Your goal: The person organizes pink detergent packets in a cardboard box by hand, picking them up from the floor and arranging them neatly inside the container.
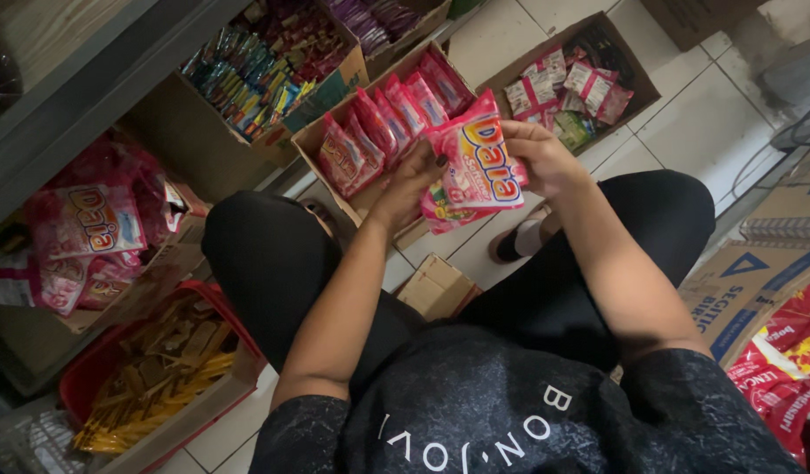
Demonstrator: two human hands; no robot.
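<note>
I squat on a tiled floor and hold a bunch of pink detergent sachets (pixel 475 167) in front of me with both hands. My left hand (pixel 414 180) grips the bunch from its left side, fingers closed on the packs. My right hand (pixel 538 154) holds its right edge near the top. Just beyond the sachets stands an open cardboard box (pixel 320 133) with several more pink sachets (pixel 383 123) standing upright in a row.
A second open box (pixel 637 81) of mixed small packets sits at the far right. A box of colourful sachets (pixel 247 75) is at the back left under a metal shelf (pixel 80 96). Pink packs (pixel 89 228) and a red crate (pixel 159 369) lie left, cartons (pixel 756 281) right.
</note>
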